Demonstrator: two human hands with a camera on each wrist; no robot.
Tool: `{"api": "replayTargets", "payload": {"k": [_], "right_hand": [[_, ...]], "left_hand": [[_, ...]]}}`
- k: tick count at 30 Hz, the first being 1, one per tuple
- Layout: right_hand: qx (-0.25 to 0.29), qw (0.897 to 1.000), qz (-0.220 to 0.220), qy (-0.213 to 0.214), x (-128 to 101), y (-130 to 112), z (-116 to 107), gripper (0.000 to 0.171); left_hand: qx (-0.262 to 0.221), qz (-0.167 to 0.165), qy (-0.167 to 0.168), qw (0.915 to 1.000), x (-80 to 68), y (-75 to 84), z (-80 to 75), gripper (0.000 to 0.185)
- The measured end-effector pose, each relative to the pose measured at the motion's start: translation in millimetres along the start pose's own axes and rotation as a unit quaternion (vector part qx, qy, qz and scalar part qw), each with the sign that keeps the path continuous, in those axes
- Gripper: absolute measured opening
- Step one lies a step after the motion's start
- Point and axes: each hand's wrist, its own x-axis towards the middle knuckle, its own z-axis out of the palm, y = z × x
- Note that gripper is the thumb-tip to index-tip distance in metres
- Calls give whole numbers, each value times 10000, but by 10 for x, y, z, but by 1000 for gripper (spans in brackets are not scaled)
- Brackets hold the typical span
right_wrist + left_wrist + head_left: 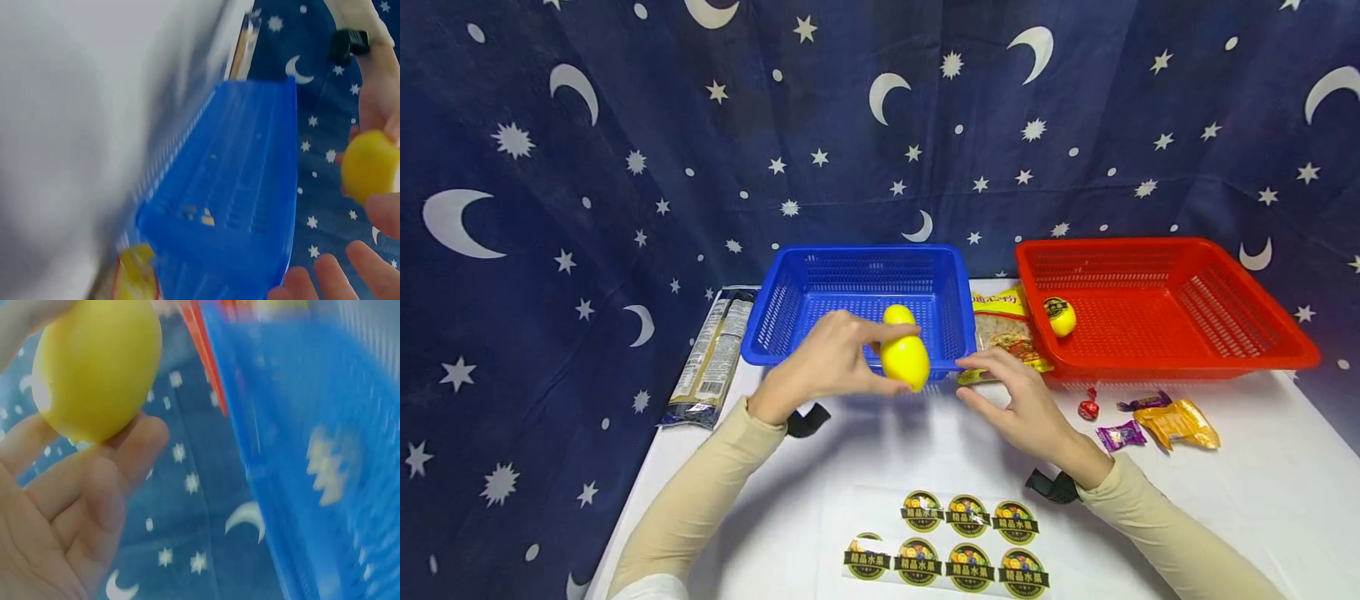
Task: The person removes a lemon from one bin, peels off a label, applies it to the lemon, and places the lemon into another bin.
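While pinched in the left hand [820,367], yellow lemon [904,354] just left of the relaxed, empty right hand [1022,400]

Two lemons [904,357] [1061,316], two baskets, one blue [790,287] and one red [1225,325], seven round stickers [967,516], four wrapped sweets [1120,434], two flat food packets [713,358] [1007,329].

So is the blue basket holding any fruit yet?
No, the blue basket looks empty; the left hand holds the lemon before it.
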Motion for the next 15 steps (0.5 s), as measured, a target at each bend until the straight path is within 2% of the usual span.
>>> {"api": "replayTargets", "payload": {"k": [3, 6, 8, 11, 15], "right_hand": [[251, 9991, 5, -351, -125, -24, 23, 50], [575, 9950, 199, -791, -235, -25, 51, 58], [804, 9901, 445, -1064, -292, -10, 78, 59], [977, 9833, 688, -1369, -349, 20, 140, 56], [874, 9802, 710, -1631, -393, 51, 257, 55]], "left_hand": [[-432, 73, -302, 9986, -190, 186, 161, 68], [-849, -149, -831, 9928, -320, 290, 368, 69], [-968, -289, -1064, 9892, -367, 310, 533, 69], [-913, -379, -1225, 9875, -402, 279, 784, 70], [-877, -488, -1357, 9857, -426, 204, 1002, 72]]}}
